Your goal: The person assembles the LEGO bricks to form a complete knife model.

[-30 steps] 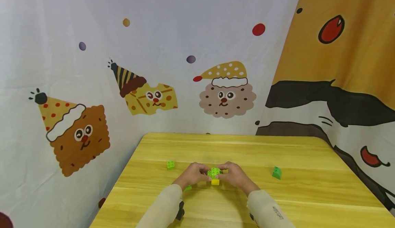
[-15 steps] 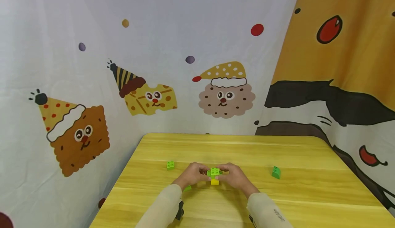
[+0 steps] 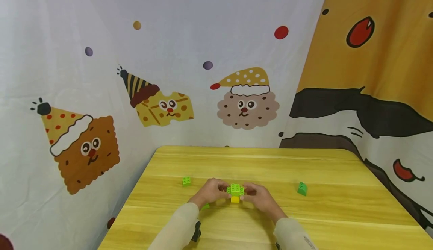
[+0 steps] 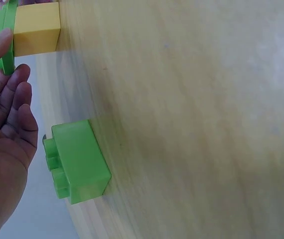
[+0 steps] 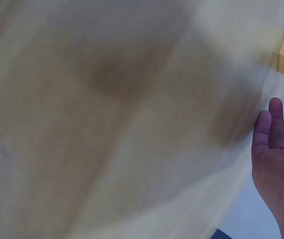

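Right hand (image 3: 260,198) has just slid outward, and that's the news of this moment! Half a second ago its fingers covered the near end of the little stack (image 3: 235,193); now the studs on that side show plainly. Its three visible fingers run straight in the right wrist view, well apart from the yellow block (image 3: 235,200), so it looks released, though whether thumb or forefinger brushes the stack I cannot tell.

Over on the other side, no such letting go: the left hand (image 3: 212,191) is grasping the flat green piece (image 4: 8,56), thumb above, fingertips below, and it has hardly stirred. So where's the stack? Middle of the table (image 3: 270,161), between both hands, upright, yellow at the bottom, flat piece across it and sticking out either side, green top block (image 3: 235,187) in the centre. Whether its base touches the wood is hard to say.

What does that mean? My reading: the two-handed squeeze is over, the layers look joined, and one hand is enough to steady them. Three loose pieces lie unused and unmoved: a light green block (image 3: 186,182) farther left, another green block (image 4: 79,162) by the left wrist, and a darker sloped block (image 3: 302,189) out right.
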Demonstrator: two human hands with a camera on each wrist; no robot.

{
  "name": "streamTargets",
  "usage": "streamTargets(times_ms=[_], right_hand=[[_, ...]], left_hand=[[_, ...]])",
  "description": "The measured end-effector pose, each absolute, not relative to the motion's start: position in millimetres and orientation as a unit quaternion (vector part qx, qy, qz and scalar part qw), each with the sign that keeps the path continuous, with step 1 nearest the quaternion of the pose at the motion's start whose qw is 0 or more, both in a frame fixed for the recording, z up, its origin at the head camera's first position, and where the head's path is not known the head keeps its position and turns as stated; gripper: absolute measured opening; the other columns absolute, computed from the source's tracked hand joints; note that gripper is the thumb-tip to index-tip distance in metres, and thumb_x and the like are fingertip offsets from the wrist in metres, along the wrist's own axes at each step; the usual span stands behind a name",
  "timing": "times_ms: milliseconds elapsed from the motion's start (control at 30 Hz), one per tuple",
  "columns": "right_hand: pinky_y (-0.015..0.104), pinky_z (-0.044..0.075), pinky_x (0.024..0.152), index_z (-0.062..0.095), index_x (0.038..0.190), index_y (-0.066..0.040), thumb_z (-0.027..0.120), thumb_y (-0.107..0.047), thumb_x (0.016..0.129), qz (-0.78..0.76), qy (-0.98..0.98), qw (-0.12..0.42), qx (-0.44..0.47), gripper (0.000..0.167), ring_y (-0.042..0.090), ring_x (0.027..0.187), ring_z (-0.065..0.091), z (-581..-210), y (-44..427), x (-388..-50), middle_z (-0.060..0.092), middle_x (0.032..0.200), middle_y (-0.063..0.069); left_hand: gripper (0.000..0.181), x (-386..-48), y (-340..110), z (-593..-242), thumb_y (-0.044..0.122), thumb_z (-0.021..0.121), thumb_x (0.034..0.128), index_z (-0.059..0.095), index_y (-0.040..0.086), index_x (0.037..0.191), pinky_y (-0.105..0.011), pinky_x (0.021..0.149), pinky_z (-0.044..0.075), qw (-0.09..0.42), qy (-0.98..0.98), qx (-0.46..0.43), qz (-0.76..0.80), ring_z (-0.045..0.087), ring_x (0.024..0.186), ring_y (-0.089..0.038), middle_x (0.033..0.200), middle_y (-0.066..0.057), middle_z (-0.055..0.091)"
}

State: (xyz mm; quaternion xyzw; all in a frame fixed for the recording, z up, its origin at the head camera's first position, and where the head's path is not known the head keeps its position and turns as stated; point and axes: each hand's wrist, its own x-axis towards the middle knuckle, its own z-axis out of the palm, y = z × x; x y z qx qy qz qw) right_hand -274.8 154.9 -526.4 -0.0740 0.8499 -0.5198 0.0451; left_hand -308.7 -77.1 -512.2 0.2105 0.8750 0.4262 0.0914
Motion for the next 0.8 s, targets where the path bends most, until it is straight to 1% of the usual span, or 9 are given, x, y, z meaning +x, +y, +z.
streamTargets(times_ms=[200, 400, 533, 667, 800], right_hand=[[0.045, 0.050, 0.089, 0.065, 0.129, -0.006, 0.079, -0.029, 0.086, -0.544, 0.835, 0.040, -0.071, 0.050, 0.024, 0.105, 0.061, -536.4, 156.6, -274.4, 0.067, 0.111, 0.006], [0.044, 0.051, 0.089, 0.067, 0.126, -0.005, 0.078, -0.030, 0.087, -0.566, 0.820, 0.045, -0.075, 0.048, 0.025, 0.106, 0.062, -543.3, 159.0, -275.9, 0.068, 0.114, 0.007], [0.044, 0.051, 0.090, 0.066, 0.128, -0.005, 0.078, -0.032, 0.087, -0.574, 0.815, 0.051, -0.065, 0.051, 0.027, 0.110, 0.061, -543.8, 158.9, -275.3, 0.067, 0.119, 0.009], [0.045, 0.051, 0.090, 0.066, 0.128, -0.005, 0.078, -0.032, 0.087, -0.588, 0.804, 0.056, -0.060, 0.051, 0.028, 0.112, 0.061, -542.7, 158.1, -274.2, 0.066, 0.121, 0.011], [0.043, 0.051, 0.090, 0.066, 0.128, -0.003, 0.077, -0.028, 0.088, -0.600, 0.795, 0.053, -0.065, 0.048, 0.028, 0.109, 0.061, -542.0, 158.0, -273.2, 0.066, 0.120, 0.012]], left_hand=[[0.037, -307.7, -77.1, -511.8, 0.024, 0.082, 0.0842, 0.073, 0.009, 0.117, -0.031, 0.073, 0.050, 0.092, 0.877, 0.209, 0.423, 0.059, 0.084, -0.010, 0.091, 0.008, 0.065], [0.040, -305.5, -77.2, -511.4, 0.025, 0.081, 0.0851, 0.072, 0.009, 0.121, -0.031, 0.072, 0.050, 0.095, 0.875, 0.212, 0.425, 0.059, 0.084, -0.011, 0.092, 0.008, 0.064], [0.050, -304.0, -79.7, -511.3, 0.027, 0.081, 0.0848, 0.067, 0.007, 0.128, -0.031, 0.070, 0.050, 0.099, 0.870, 0.214, 0.433, 0.059, 0.085, -0.013, 0.097, 0.004, 0.064], [0.062, -303.0, -84.8, -510.2, 0.030, 0.082, 0.0837, 0.059, 0.008, 0.137, -0.035, 0.074, 0.050, 0.107, 0.863, 0.203, 0.449, 0.058, 0.090, -0.015, 0.106, -0.001, 0.063], [0.064, -304.9, -92.0, -510.3, 0.033, 0.082, 0.0837, 0.059, 0.009, 0.138, -0.038, 0.077, 0.051, 0.103, 0.859, 0.201, 0.460, 0.057, 0.094, -0.017, 0.111, -0.003, 0.063]])
